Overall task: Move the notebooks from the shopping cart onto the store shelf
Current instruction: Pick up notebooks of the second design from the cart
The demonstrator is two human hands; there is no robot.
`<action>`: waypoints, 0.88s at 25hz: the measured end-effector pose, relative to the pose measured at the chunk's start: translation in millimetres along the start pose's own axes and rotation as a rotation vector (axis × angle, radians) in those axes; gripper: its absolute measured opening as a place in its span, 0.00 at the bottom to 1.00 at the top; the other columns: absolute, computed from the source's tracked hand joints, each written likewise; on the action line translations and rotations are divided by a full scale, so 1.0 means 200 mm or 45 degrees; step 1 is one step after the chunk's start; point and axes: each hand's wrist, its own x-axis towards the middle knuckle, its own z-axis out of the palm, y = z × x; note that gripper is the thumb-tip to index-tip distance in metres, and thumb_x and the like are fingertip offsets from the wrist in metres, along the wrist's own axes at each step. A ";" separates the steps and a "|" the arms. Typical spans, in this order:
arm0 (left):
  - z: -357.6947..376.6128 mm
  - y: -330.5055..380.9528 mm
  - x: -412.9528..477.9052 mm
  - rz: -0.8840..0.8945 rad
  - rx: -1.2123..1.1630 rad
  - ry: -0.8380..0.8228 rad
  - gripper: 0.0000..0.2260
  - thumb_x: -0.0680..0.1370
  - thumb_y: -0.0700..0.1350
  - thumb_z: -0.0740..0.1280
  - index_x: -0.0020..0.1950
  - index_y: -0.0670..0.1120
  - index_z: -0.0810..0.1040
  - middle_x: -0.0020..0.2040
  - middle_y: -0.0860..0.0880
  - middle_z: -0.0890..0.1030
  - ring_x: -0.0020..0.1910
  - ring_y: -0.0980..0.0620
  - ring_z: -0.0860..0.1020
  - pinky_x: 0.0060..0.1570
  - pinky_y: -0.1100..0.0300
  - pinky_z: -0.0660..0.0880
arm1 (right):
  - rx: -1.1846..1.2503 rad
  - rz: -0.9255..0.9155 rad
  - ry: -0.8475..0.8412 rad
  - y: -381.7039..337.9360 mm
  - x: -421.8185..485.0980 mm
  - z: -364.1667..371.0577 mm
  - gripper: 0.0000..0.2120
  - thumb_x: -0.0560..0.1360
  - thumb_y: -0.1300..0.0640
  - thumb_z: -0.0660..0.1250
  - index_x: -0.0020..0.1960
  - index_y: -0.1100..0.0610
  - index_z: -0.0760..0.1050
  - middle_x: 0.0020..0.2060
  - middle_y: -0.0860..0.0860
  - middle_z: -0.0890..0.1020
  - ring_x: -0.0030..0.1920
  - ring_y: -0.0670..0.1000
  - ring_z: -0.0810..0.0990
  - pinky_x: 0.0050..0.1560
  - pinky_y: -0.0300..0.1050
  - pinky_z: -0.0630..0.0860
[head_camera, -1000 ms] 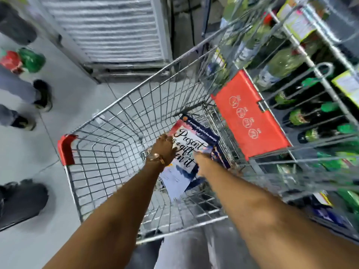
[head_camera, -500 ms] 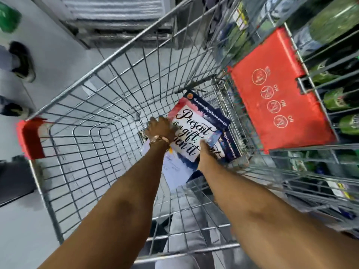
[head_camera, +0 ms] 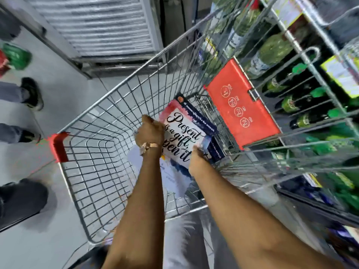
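Note:
Inside the wire shopping cart (head_camera: 101,152) lies a stack of notebooks. The top notebook (head_camera: 184,133) has a white cover with black script and pink and blue edges. A dark blue notebook (head_camera: 211,129) shows beneath it at the right, and pale ones (head_camera: 172,177) stick out below. My left hand (head_camera: 149,131), with a watch on the wrist, grips the stack's left edge. My right hand (head_camera: 196,158) holds the stack's lower right corner. The store shelf (head_camera: 303,78) of wire stands right of the cart.
The cart's red child-seat flap (head_camera: 242,105) stands beside the notebooks on the right. Green bottles (head_camera: 303,119) fill the wire shelf. Other people's shoes (head_camera: 33,94) and legs stand on the grey floor at left. A metal shutter (head_camera: 93,26) is ahead.
The view has pulled back from the cart and tilted. Both hands stay on the notebook stack, which has risen slightly and tipped within the cart.

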 end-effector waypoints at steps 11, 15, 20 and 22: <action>-0.85 0.50 -0.68 0.489 -0.521 0.517 0.18 0.78 0.50 0.63 0.63 0.41 0.69 0.55 0.38 0.82 0.52 0.36 0.80 0.47 0.48 0.74 | 0.114 -1.128 0.023 -0.44 -0.94 -0.47 0.20 0.65 0.45 0.66 0.52 0.52 0.65 0.42 0.47 0.72 0.53 0.60 0.79 0.55 0.64 0.77; -1.08 0.86 -0.95 0.903 -1.023 0.458 0.15 0.75 0.44 0.64 0.59 0.38 0.71 0.50 0.41 0.82 0.48 0.41 0.80 0.48 0.50 0.76 | 0.155 -1.729 0.275 -0.70 -1.40 -0.86 0.21 0.66 0.51 0.70 0.52 0.52 0.63 0.41 0.43 0.71 0.49 0.49 0.73 0.52 0.49 0.73; -1.25 1.31 -1.29 1.482 -1.237 -0.033 0.16 0.68 0.43 0.68 0.55 0.47 0.73 0.51 0.42 0.82 0.50 0.39 0.81 0.54 0.43 0.78 | 0.216 -2.152 0.659 -0.86 -1.87 -1.49 0.13 0.64 0.49 0.74 0.44 0.48 0.74 0.41 0.44 0.82 0.45 0.48 0.80 0.47 0.52 0.80; -1.28 1.52 -1.46 1.696 -1.234 -0.267 0.15 0.67 0.39 0.66 0.53 0.49 0.75 0.51 0.37 0.83 0.49 0.38 0.82 0.51 0.37 0.78 | 0.214 -2.172 0.970 -0.90 -2.05 -1.77 0.16 0.61 0.46 0.75 0.44 0.52 0.77 0.40 0.49 0.82 0.42 0.49 0.77 0.44 0.54 0.79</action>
